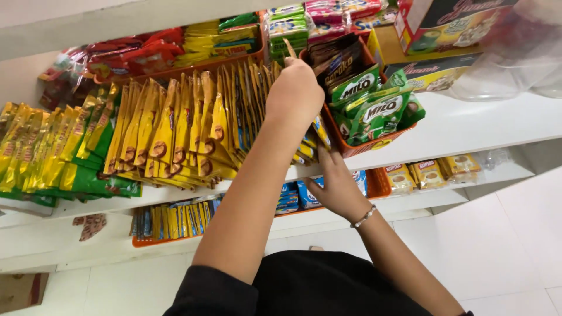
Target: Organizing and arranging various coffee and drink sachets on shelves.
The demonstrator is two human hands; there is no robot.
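Yellow sachets (193,126), ranked upright on the white shelf (468,126), are being straightened, the left hand (295,90) closed on their tops, the right hand (335,184) pressed open-fingered below; steadying and alignment beside the orange tray (351,146) are judged needed next.

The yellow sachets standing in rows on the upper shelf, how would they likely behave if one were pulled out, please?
The yellow sachets look thin and flat, so one would probably feel light and bend easily. They lean on each other, so neighbours may slump once one leaves. Their glossy film looks slippery. The left hand reaches over them; the right hand is below by the shelf edge.
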